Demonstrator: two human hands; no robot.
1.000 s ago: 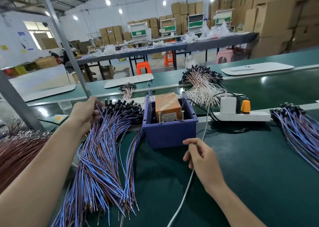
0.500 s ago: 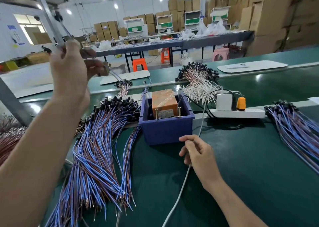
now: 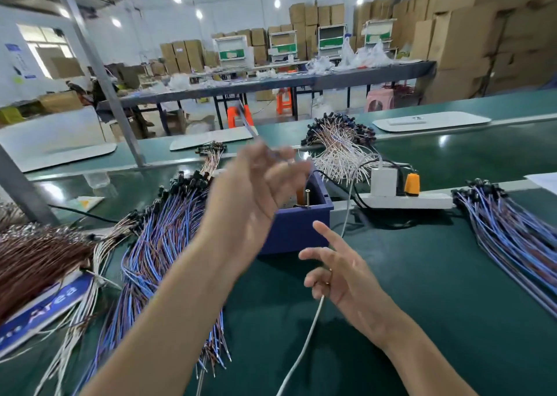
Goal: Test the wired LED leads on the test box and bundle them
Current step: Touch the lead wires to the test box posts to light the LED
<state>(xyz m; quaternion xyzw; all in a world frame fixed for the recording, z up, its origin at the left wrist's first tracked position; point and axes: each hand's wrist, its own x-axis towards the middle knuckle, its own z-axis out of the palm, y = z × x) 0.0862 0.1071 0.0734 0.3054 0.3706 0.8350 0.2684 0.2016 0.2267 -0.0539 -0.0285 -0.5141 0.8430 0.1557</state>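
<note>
My left hand (image 3: 250, 196) is raised over the blue test box (image 3: 297, 227) and pinches one blue-and-brown LED lead (image 3: 247, 122), which sticks up and back, blurred by motion. Two metal pins stand in the box; the hand hides most of it. My right hand (image 3: 337, 272) hovers just in front of the box, fingers spread, holding nothing. A big loose pile of blue-wired leads (image 3: 156, 245) lies left of the box. Another blue-wired pile (image 3: 506, 233) lies at the right.
A white power strip (image 3: 407, 204) with a white adapter and an orange plug sits right of the box; its white cable (image 3: 304, 344) runs toward me under my right hand. White-wired leads (image 3: 340, 151) lie behind the box, brown ones (image 3: 33, 260) at far left.
My left hand has swung right with the lead, from high at the left to above the box. My right hand has lifted off the white cable and spread its fingers.
</note>
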